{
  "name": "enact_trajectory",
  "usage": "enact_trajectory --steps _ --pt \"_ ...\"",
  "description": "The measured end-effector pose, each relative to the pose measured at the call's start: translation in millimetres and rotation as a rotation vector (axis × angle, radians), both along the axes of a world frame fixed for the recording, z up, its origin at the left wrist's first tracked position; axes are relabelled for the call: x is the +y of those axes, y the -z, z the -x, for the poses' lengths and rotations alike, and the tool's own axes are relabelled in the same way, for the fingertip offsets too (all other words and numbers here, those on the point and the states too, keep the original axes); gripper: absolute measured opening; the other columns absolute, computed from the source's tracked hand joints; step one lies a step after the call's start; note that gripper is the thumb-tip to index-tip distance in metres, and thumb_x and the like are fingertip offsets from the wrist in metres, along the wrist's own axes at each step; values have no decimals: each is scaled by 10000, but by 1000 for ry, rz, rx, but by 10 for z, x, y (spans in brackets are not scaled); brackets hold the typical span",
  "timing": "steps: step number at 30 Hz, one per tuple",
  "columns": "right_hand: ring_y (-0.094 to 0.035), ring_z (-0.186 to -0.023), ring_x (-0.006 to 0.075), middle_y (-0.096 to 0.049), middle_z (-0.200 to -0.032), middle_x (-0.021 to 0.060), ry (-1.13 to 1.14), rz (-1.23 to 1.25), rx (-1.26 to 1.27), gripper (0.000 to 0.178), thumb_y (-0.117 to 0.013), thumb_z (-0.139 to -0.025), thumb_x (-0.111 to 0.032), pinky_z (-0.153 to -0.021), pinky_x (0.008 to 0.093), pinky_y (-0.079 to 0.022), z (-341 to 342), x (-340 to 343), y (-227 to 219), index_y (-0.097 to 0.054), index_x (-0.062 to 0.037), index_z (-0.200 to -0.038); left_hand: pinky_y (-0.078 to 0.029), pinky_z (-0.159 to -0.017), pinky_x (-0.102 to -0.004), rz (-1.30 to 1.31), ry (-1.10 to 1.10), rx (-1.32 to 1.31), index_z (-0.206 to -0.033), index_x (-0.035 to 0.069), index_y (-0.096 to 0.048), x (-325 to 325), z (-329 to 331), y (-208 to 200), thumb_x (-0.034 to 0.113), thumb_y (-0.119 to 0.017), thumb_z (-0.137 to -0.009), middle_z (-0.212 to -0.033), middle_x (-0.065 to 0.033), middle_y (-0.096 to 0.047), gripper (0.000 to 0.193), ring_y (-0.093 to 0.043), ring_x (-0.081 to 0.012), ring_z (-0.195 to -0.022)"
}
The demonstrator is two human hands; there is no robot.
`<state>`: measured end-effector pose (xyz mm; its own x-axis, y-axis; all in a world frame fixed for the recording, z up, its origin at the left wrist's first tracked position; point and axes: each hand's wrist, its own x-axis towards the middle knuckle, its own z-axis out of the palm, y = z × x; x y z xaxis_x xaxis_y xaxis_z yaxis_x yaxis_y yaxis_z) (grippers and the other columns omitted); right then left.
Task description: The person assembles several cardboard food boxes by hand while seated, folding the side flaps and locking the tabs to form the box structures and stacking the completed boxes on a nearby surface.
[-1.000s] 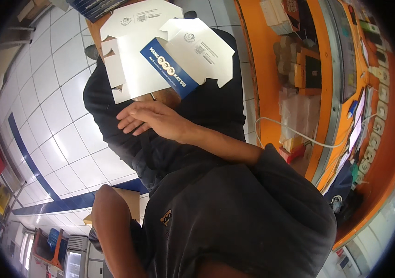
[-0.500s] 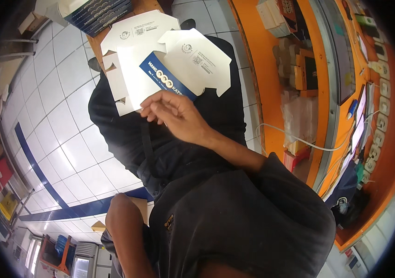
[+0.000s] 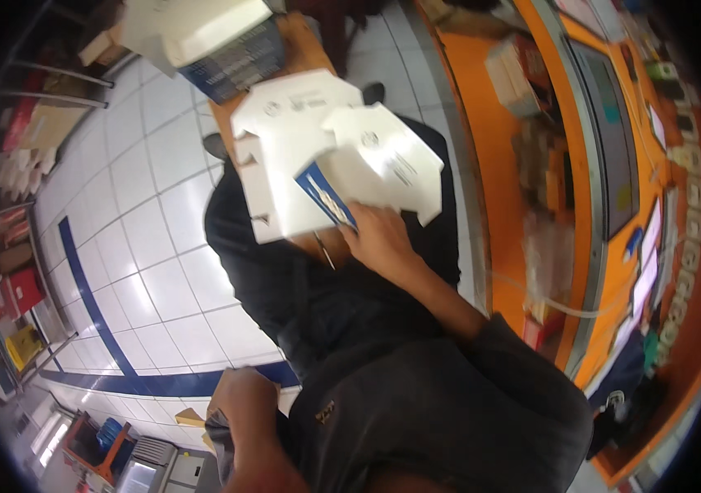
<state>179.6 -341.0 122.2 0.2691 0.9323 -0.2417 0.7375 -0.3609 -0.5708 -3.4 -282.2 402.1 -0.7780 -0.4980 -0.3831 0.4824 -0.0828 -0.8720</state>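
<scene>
A flat white food box blank point(image 3: 285, 177) of die-cut cardboard lies in front of my lap. Overlapping its right part is a second box blank point(image 3: 392, 156), white with a blue printed panel along its near left edge. My right hand point(image 3: 382, 238) is closed on the near edge of this upper blank, beside the blue panel. Its fingertips are partly hidden and blurred. At the lower left my bent left arm point(image 3: 244, 403) shows, but the left hand itself is out of the picture.
Beyond the blanks, stacked blue-and-white boxes point(image 3: 235, 62) stand on a wooden bench point(image 3: 308, 45). An orange counter point(image 3: 482, 164) with shelves, cartons and a hanging white cable runs along the right. Shelving with a red box point(image 3: 23, 292) stands at the left over white floor tiles point(image 3: 141, 222).
The whole view has shifted, with the scene sitting lower and further right. My right hand has moved to the blue panel's lower end and closed on the upper blank's edge.
</scene>
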Motion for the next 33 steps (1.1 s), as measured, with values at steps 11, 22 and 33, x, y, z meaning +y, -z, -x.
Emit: enact_trajectory --steps 11,22,33 --pt "-643 -999 210 -645 -935 28 -466 -591 -292 110 -669 -847 -72 -1206 576 -331 -404 1330 -1232 -707 -88 -949 -516 -1025 -457 -1539 1279 -2176 -1147 -22 -648 1795 -301 1365 109 -770 -764 -1193 -194 -668 423 -627 -399 -1202" --pt "-681 -1104 380 -715 -1135 220 -92 -851 140 523 -812 -793 -67 -959 426 -536 -1929 3783 98 -617 33 -1269 -582 -927 -407 -1939 1149 -2144 -1191 62 -693 3221 -1044 1875 64 -684 -925 -1271 -102 -717 266 -695 -338 -1103" --pt "-749 -748 240 -738 -1016 199 -90 -67 557 455 -655 -911 -108 -659 329 -652 -1761 3846 -318 -610 144 -1287 -579 -758 -458 -1715 1426 -1767 -1206 62 -633 3381 -837 2159 38 -609 -927 -1078 -160 -715 281 -711 -379 -863"
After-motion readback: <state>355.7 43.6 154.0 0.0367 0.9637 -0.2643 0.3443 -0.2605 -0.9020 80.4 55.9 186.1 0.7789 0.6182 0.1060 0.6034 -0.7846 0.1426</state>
